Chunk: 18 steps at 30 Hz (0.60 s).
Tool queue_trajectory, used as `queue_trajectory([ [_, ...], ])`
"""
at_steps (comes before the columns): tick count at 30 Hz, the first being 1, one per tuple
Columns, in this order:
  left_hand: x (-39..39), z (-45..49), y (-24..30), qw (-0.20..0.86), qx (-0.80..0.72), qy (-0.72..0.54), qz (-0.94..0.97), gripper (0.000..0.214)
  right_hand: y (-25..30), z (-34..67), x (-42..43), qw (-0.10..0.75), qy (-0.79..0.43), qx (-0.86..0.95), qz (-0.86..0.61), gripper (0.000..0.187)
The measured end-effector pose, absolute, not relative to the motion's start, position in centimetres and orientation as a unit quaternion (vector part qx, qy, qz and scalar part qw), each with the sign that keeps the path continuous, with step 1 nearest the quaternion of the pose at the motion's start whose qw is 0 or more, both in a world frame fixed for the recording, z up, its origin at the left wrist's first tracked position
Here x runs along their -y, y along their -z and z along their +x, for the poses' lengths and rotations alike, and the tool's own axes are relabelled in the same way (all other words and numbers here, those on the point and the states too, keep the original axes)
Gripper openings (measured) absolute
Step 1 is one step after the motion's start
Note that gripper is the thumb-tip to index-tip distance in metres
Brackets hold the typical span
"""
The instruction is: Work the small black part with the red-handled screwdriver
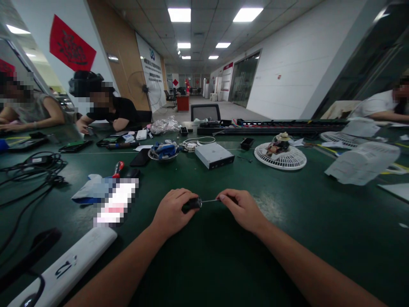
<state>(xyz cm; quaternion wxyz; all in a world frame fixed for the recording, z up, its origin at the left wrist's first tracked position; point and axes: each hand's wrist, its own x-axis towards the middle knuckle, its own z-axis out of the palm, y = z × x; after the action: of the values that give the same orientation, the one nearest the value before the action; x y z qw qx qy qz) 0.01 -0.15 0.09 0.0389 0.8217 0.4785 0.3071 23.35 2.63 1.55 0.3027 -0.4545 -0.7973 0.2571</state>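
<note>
My left hand (pixel 176 211) is closed round a short black cylinder (pixel 195 203) with a paler rim at its right end. From that end a thin metal rod (pixel 209 201) runs level to the right. My right hand (pixel 239 207) pinches the rod's far tip between thumb and forefinger; something small and dark shows at the fingertips. Whether cylinder and rod are one piece, such as a screwdriver, I cannot tell. Both hands are just above the green table (pixel 220 264). Beyond them lies a grey box-shaped disc drive (pixel 214 155).
At the left lie a white power strip (pixel 64 268), a lit phone (pixel 118 202), a glove (pixel 94 189), a red-handled tool (pixel 118 169) and black cables (pixel 35 166). Farther back are a bowl with blue cloth (pixel 163 150) and a white fan grille (pixel 280 157). People sit at both sides.
</note>
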Motion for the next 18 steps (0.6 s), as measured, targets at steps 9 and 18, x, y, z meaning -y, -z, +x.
queue_trajectory([
  [9, -0.03, 0.09, -0.03, 0.038, -0.481, -0.3, 0.823, 0.03, -1.73, 23.16, -2.33, 0.273, -0.233, 0.803, -0.476, 0.03],
  [18, -0.27, -0.13, 0.05, 0.026, -0.546, -0.334, 0.768, 0.027, -1.42, 22.78, -2.25, 0.186, -0.13, 0.794, -0.564, 0.041],
])
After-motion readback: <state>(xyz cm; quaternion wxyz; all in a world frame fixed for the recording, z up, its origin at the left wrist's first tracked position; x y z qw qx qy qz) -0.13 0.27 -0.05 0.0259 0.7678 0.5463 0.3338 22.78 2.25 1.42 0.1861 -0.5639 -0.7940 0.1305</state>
